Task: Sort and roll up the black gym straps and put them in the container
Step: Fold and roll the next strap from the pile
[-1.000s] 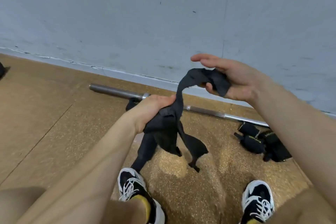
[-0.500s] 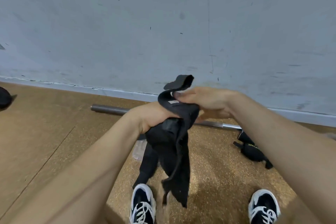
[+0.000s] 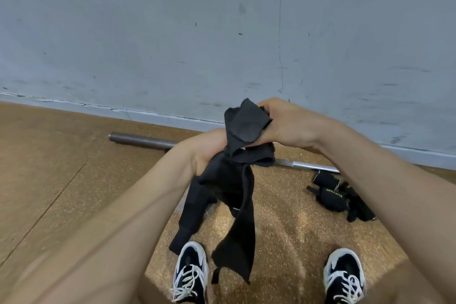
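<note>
Hanging over the floor (image 3: 74,180), black gym straps (image 3: 229,180) gripped in a bunch by the left hand (image 3: 207,148), top end pinched by the right hand (image 3: 288,123), rolled wraps (image 3: 333,198) parked beside the barbell (image 3: 140,139).

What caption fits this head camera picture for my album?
A person's left hand and right hand grip black gym straps above the floor; a steel bar and other straps lie behind.
</note>
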The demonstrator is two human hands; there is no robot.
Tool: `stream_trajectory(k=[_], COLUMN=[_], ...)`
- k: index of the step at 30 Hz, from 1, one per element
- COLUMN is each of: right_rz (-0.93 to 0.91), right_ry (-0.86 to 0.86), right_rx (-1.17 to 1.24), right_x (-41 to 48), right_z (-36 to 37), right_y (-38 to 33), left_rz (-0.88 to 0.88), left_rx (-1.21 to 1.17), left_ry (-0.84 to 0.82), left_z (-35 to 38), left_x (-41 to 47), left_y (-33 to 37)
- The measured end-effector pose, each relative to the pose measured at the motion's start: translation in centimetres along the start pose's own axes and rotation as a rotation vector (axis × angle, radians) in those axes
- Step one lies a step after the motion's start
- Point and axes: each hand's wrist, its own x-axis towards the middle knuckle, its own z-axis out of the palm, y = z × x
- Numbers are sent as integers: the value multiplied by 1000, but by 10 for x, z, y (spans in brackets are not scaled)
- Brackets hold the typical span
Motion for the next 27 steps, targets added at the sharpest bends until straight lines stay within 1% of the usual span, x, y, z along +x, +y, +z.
stream_trajectory(k=[1,2,4,5,6,7,8,9,11,13,16,17,19,20,21,22,23,25,26,27], right_rz=[-19,-28,-14,8,31,52,69,95,168,218,236,232,193,176,168,173,173,184,191,196], right_ry=[68,168,490,658,772,803,755,662,447,275,107,62,3,-10,-27,-57,-80,-87,-67,-28], right_rx=[2,69,213,175,33,-163,-337,-455,-547,-538,-555,-514,-372,-288,-209,-157,-131,-89,-26,65], right_x=[0,1,4,5,4,2,0,-2,-3,0,0,0,-2,-3,-2,-2,-2,-1,-1,-2], right_z=[0,0,-9,-16,-23,-29,-31,-31,-21,-10,6,12,19,20,20,21,23,27,27,26], right_y=[0,0,5,7,9,13,15,17,21,26,26,24,17,15,14,13,11,11,10,7], left_rz=[13,41,123,176,230,279,328,371,444,526,637,641,610,611,628,644,654,660,650,623], left_rx=[-59,-120,-236,-296,-354,-418,-479,-535,-628,-739,-843,-815,-652,-578,-545,-542,-553,-636,-711,-765], left_ry=[13,42,148,216,281,326,356,375,376,283,101,20,-175,-231,-238,-186,-66,275,398,474], left_z=[0,0,-2,-4,-8,-10,-13,-14,-16,-14,-14,-13,-8,-5,0,4,8,3,-7,-18], left_x=[1,0,-3,-6,-9,-12,-14,-17,-22,-25,-28,-30,-35,-37,-38,-38,-39,-35,-29,-23], left_y=[0,2,9,14,18,21,25,29,36,42,48,49,50,50,51,53,56,58,56,50])
